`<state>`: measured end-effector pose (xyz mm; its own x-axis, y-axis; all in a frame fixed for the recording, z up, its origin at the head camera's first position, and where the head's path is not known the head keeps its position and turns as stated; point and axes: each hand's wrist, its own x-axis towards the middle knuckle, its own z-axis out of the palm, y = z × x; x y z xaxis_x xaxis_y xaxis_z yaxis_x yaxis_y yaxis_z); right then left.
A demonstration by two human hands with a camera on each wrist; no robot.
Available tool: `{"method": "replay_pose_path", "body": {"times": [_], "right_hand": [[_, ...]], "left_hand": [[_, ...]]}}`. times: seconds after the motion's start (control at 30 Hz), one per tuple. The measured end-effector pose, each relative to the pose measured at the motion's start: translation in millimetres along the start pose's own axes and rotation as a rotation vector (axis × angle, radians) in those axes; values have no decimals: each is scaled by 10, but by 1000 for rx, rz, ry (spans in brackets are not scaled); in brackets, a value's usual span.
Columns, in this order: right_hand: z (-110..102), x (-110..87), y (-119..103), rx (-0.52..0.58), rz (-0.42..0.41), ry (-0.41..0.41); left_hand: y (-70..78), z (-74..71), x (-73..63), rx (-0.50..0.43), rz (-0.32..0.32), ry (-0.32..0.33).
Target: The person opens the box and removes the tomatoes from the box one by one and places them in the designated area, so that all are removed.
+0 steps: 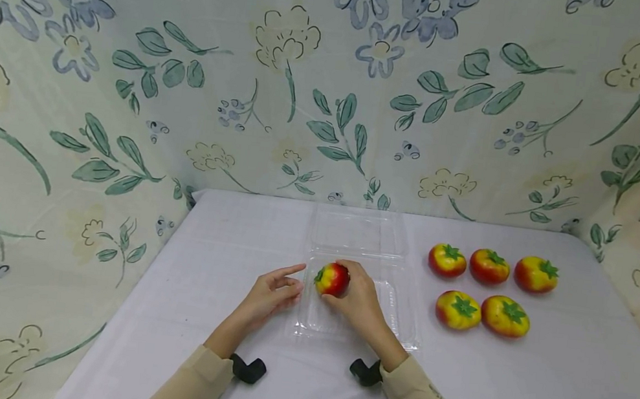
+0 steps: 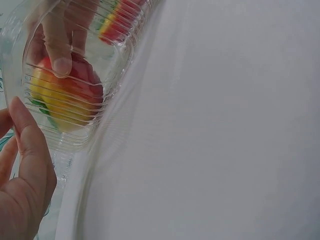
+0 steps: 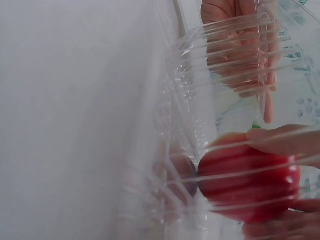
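A clear plastic clamshell container (image 1: 313,322) lies on the table with its lid (image 1: 358,229) folded back. Over the container's left part, my right hand (image 1: 359,298) grips a glossy red and yellow persimmon (image 1: 331,280) between thumb and fingers, its green leafy top facing left. Through the ribbed plastic wall, the left wrist view shows the same persimmon (image 2: 70,95) tilted on its side. My left hand (image 1: 270,297) is at the container's left edge, index finger extended, holding no fruit. In the left wrist view its fingertips (image 2: 20,107) are by the rim; contact is unclear.
Several more persimmons (image 1: 488,266) stand in two rows on the white-clothed table (image 1: 570,382), right of the container. Floral cloth (image 1: 281,124) hangs behind the table and at its sides. Black wrist-camera mounts (image 1: 248,370) show below both hands.
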<state>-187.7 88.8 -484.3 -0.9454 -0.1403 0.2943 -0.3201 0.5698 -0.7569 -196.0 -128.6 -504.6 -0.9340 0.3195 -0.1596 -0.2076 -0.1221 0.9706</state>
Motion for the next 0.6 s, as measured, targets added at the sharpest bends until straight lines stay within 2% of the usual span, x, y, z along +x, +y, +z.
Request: {"method": "replay_pose_path", "body": {"times": [0.27, 0.6], "right_hand": [[-5, -3, 10, 17, 14, 2], [-45, 11, -23, 97, 64, -11]], "left_hand": [[-12, -10, 2, -11, 5, -8], [-22, -24, 20, 10, 7, -13]]}}
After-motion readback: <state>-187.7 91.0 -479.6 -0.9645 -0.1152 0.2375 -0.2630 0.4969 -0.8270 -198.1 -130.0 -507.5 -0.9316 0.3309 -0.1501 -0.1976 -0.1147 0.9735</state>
